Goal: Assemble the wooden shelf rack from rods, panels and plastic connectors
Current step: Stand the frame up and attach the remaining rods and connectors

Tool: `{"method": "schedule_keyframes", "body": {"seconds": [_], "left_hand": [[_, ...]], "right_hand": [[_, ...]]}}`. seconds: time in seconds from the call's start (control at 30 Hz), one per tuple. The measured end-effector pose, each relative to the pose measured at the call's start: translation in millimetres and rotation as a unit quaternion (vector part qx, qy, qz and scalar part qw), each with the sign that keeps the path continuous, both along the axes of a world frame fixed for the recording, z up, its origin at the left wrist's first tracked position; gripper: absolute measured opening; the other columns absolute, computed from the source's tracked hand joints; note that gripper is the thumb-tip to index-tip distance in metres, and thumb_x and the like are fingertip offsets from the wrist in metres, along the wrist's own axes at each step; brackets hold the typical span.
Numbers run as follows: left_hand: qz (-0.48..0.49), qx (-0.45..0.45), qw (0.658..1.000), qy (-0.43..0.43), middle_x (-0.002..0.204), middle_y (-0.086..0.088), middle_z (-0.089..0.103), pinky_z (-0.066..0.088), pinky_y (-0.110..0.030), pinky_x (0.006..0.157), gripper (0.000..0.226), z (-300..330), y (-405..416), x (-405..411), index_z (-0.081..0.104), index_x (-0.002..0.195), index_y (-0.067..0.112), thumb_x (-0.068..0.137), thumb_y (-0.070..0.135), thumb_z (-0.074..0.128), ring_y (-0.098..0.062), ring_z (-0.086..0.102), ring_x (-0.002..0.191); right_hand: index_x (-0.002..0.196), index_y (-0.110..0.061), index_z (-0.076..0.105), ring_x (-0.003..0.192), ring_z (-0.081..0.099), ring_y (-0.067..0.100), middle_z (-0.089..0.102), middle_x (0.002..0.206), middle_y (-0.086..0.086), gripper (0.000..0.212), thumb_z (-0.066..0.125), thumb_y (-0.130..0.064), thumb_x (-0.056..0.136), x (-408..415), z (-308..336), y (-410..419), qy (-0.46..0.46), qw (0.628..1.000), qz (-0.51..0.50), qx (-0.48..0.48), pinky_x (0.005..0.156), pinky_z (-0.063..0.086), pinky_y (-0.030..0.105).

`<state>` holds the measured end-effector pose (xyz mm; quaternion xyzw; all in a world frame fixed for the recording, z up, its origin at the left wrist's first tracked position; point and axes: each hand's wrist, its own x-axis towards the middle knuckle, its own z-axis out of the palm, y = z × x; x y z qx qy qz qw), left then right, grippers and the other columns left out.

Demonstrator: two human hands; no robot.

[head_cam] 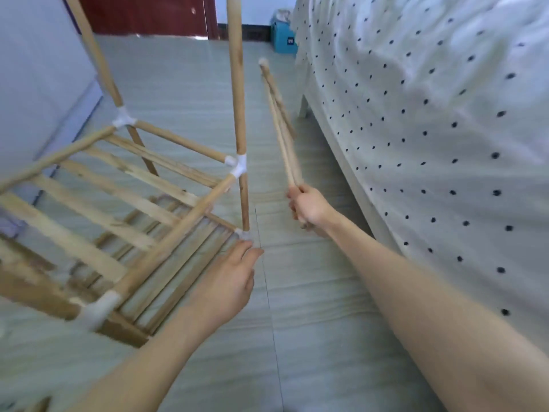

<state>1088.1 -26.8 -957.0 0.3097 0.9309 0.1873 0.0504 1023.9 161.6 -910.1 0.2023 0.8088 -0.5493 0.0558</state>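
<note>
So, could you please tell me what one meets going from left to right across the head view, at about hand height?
Partly built wooden rack → left hand → loose rods gripped in the right hand → bed with dotted sheet.

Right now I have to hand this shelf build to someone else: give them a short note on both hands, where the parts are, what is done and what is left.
Right hand: grips a bundle of loose rods, held up off the floor beside the bed.
Left hand: open, fingers reaching toward the bottom corner connector; contact unclear.
Rack: stands on the floor, two slatted shelves in place, white connectors at the corners, two upright rods rising from the upper shelf at the far side.
Done: lower two tiers.
Left: fit the held rods and any remaining panels and connectors above.
</note>
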Motion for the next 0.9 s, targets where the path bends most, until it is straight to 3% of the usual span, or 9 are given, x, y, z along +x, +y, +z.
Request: {"method": "schedule_keyframes", "body": {"seconds": [0.1, 0.17, 0.3, 0.43, 0.63, 0.77, 0.9], "left_hand": [[0.02, -0.022, 0.993, 0.115, 0.148, -0.003, 0.032, 0.013, -0.039, 0.116, 0.049, 45.9, -17.2, 27.5, 0.041, 0.138, 0.015, 0.089, 0.01, 0.044, -0.02, 0.014, 0.144], [0.071, -0.062, 0.986, 0.14, 0.15, -0.001, 0.026, 0.008, -0.044, 0.117, 0.052, 68.5, -31.6, 38.5, 0.034, 0.141, 0.019, 0.09, 0.017, 0.045, -0.02, 0.007, 0.145], [0.182, -0.141, 0.973, 0.024, 0.156, -0.004, 0.006, 0.009, -0.051, 0.116, 0.069, 85.6, -69.8, 46.5, 0.003, 0.149, 0.017, 0.094, 0.02, 0.044, -0.024, 0.006, 0.144], [0.192, -0.214, 0.956, -0.054, 0.158, -0.009, 0.001, 0.011, -0.039, 0.117, 0.069, 78.1, -102.2, 56.2, -0.004, 0.149, 0.01, 0.097, 0.025, 0.038, -0.026, 0.01, 0.144], [0.176, -0.181, 0.965, -0.078, 0.157, -0.001, 0.013, 0.02, -0.037, 0.114, 0.063, 80.8, -127.9, 58.1, 0.008, 0.15, 0.016, 0.095, 0.015, 0.037, -0.028, 0.023, 0.139], [0.153, -0.187, 0.966, -0.094, 0.156, 0.004, 0.016, 0.038, -0.034, 0.102, 0.062, 78.8, -145.2, 64.0, 0.013, 0.15, 0.018, 0.094, 0.01, 0.036, -0.024, 0.036, 0.132], [0.124, -0.185, 0.967, -0.122, 0.156, 0.002, 0.016, 0.037, -0.027, 0.101, 0.061, 82.4, -151.3, 76.3, 0.014, 0.15, 0.019, 0.094, 0.007, 0.033, -0.021, 0.037, 0.133]], "right_hand": [[0.083, -0.014, 0.044, 0.046, 0.037, 0.016, 0.042, 0.058, 0.0, 0.022, 0.033, -0.024, 0.099, 44.1, 49.5, -15.2, 0.031, 0.998, -0.023, -0.052, 0.043, 0.026, 0.021], [0.081, -0.012, 0.045, 0.046, 0.038, 0.017, 0.043, 0.056, 0.001, 0.026, 0.033, -0.026, 0.1, 68.7, 75.1, -25.3, 0.044, 0.995, -0.038, -0.076, 0.045, 0.029, 0.023], [0.076, -0.011, 0.044, 0.046, 0.042, 0.022, 0.045, 0.044, 0.002, 0.029, 0.036, -0.026, 0.1, 103.2, 112.3, -44.7, 0.056, 0.989, -0.052, -0.127, 0.057, 0.037, 0.036], [0.089, -0.006, 0.048, 0.046, 0.057, 0.021, 0.055, 0.039, -0.003, 0.029, 0.041, -0.033, 0.098, 123.7, 133.0, -59.5, 0.057, 0.99, -0.012, -0.131, 0.079, 0.05, 0.054], [0.082, -0.01, 0.049, 0.044, 0.058, 0.019, 0.058, 0.043, 0.002, 0.032, 0.045, -0.038, 0.097, 139.6, 138.5, -84.2, 0.078, 0.995, -0.003, -0.064, 0.065, 0.052, 0.044], [0.077, -0.015, 0.045, 0.052, 0.058, 0.019, 0.058, 0.057, 0.005, 0.031, 0.044, -0.039, 0.096, 143.0, 148.9, -96.1, 0.129, 0.992, -0.009, 0.01, 0.045, 0.039, 0.026], [0.08, -0.012, 0.045, 0.069, 0.055, 0.026, 0.056, 0.074, 0.01, 0.032, 0.044, -0.039, 0.095, 146.5, 166.3, -108.3, 0.201, 0.973, 0.0, 0.113, 0.059, 0.045, 0.035]]}}
